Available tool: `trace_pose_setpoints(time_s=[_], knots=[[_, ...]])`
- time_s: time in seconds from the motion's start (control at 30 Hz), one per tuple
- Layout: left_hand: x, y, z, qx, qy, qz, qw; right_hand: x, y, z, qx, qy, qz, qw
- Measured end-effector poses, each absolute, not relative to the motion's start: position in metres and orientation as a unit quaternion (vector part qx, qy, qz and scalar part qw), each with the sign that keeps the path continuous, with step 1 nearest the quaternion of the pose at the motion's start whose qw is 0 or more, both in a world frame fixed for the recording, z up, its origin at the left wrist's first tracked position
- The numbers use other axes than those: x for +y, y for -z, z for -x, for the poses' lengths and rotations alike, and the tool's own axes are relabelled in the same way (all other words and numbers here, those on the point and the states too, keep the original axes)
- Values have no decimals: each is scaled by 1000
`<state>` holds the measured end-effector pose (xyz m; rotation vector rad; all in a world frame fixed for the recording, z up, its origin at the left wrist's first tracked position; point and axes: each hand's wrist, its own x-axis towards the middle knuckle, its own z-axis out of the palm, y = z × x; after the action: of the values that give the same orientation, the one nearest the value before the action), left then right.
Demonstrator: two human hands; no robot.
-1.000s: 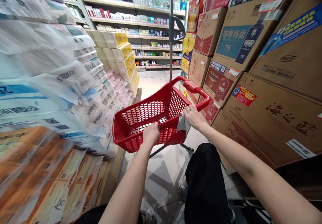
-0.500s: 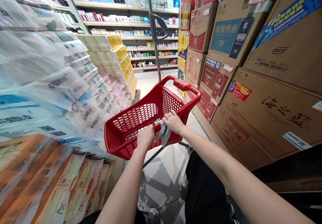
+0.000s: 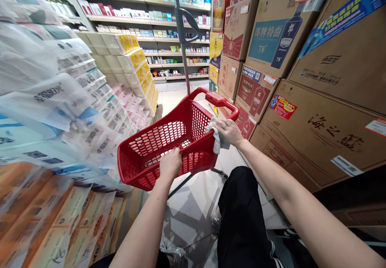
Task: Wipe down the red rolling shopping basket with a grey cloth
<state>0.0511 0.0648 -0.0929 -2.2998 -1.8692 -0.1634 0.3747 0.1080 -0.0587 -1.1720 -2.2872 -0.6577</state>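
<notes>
A red plastic shopping basket cart (image 3: 150, 138) with perforated walls stands in front of me, angled across the aisle. My left hand (image 3: 170, 164) is closed over the near rim of the basket, its fingertips hidden inside. A grey-white cloth (image 3: 217, 142) is bunched under my right hand (image 3: 228, 131), which presses it on the rim near the handle end. Part of the cloth hangs down outside the basket. The red handle (image 3: 218, 99) rises just beyond my right hand. No goods show inside the basket.
Cardboard cartons (image 3: 331, 135) are stacked along the right. Plastic-wrapped tissue packs (image 3: 60, 99) and orange packs (image 3: 33, 207) rise on the left. A grey pole (image 3: 184, 65) stands behind the cart, with product shelves (image 3: 120, 19) beyond. Pale floor tiles (image 3: 189, 211) lie below.
My right hand has slid the cloth along the rim to the right, toward the handle end. My left hand stays on the near rim. The view has shifted slightly.
</notes>
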Motion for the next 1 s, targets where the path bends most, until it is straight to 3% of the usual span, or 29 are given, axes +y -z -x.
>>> trace_pose_setpoints(time_s=[0.2,0.5,0.83,0.9,1.0], knots=[[64,97,-53,-616,58,781,88,95,94,-353,-730,258,508,378],[64,92,-58,-619,41,780,80,89,112,-326,-662,196,583,429],[68,84,-60,-615,21,787,44,79,164,-239,-581,-57,726,363],[68,84,-59,-616,21,786,44,81,171,-234,-576,-85,721,377],[69,85,-57,-620,19,783,51,87,174,-242,-547,-139,683,463]])
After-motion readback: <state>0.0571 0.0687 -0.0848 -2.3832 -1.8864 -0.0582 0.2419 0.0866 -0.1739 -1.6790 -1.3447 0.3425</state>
